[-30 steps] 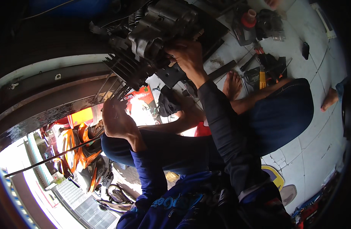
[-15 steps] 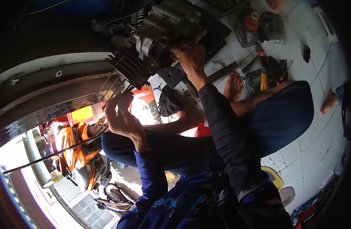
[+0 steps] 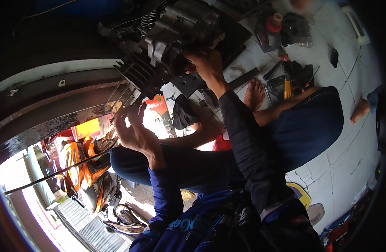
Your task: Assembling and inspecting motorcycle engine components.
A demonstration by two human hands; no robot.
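A dark metal motorcycle engine [image 3: 180, 27] with a finned cylinder [image 3: 140, 73] stands in front of me. Thin metal studs [image 3: 121, 93] stick out from the fins toward the lower left. My right hand [image 3: 206, 69] is at the engine's near side, its fingers curled in against the casing; what they grip there is hidden in shadow. Below the fins, my left hand [image 3: 136, 132] is raised near the stud ends. Its fingers are bent and drawn together, and I cannot make out what lies between them. A flat dark plate [image 3: 188, 85] sits under the engine beside my right wrist.
On the tiled floor at the right lie tools with a yellow-handled one [image 3: 287, 89], a bottle with a red cap [image 3: 274, 24] and a dark engine part [image 3: 297, 29]. A bare foot [image 3: 361, 111] shows at the far right. An orange motorcycle [image 3: 82, 166] stands at the lower left.
My right hand has shifted slightly, its fingers tucked further under the casing. My left hand stays almost in place. The whole view has moved a little.
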